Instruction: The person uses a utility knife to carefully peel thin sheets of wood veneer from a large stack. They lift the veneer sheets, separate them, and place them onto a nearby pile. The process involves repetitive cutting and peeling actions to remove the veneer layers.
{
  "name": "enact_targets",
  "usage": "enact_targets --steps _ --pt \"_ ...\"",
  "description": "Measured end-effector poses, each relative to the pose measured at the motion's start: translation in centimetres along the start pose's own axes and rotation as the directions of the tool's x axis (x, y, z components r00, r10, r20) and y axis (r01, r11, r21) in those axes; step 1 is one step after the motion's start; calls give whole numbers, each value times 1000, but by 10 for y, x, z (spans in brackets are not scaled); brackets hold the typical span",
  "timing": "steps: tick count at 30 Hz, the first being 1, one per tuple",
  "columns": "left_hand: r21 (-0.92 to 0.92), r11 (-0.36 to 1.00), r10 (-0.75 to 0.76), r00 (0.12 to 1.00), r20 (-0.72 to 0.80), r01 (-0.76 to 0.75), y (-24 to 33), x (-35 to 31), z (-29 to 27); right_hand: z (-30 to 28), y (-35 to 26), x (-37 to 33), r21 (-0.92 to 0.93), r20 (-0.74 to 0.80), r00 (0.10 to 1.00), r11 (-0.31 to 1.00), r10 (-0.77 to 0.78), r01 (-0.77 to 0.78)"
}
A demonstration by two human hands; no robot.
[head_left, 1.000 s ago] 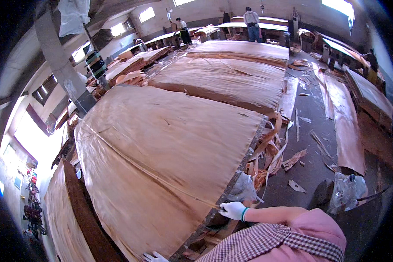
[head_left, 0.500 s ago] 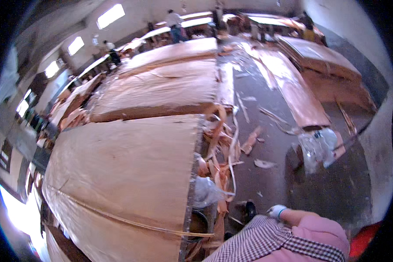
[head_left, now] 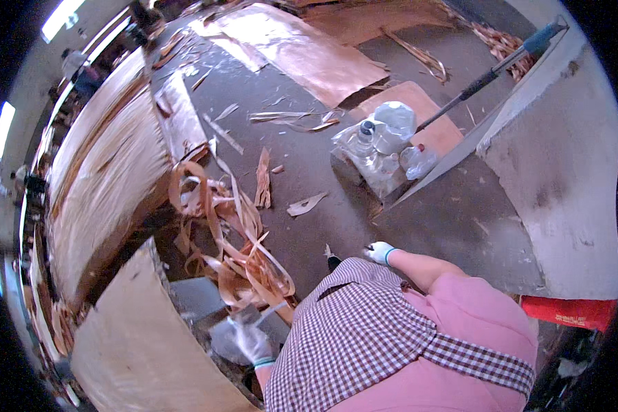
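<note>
Veneer sheet (head_left: 141, 343), left hand (head_left: 252, 342) beside it, right hand (head_left: 380, 253) forward

We see our left hand (head_left: 253, 342), gloved and blurred, near tangled wood strips (head_left: 244, 271); our gloved right hand (head_left: 380, 253) near our checked apron (head_left: 364, 329); pale sheet (head_left: 151, 343) lower left

Strips (head_left: 244, 269) lie heaped beyond my left hand (head_left: 253, 343), a sheet (head_left: 144, 343) left of it; a bottle (head_left: 365, 143) beyond my right hand (head_left: 379, 253).
</note>
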State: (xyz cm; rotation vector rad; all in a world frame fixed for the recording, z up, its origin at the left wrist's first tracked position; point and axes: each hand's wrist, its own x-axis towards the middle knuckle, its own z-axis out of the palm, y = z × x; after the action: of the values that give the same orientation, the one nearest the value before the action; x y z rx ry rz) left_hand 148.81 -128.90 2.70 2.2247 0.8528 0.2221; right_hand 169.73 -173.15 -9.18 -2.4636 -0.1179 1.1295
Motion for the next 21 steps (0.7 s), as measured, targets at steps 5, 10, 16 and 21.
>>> enact_targets --steps 5,10,16,21 --pt "-99 995 39 914 405 1 44 67 88 -77 -39 32 265 -156 988 964 5 37" --pt "272 955 -259 781 568 118 -22 170 120 -97 -26 71 372 -127 977 921 172 -114" --pt "593 756 -388 540 747 -278 -22 377 187 -96 -14 99 309 64 876 825 478 -472" --pt "430 729 -122 517 847 -532 85 593 281 -123 -62 153 365 155 802 721 577 -589"
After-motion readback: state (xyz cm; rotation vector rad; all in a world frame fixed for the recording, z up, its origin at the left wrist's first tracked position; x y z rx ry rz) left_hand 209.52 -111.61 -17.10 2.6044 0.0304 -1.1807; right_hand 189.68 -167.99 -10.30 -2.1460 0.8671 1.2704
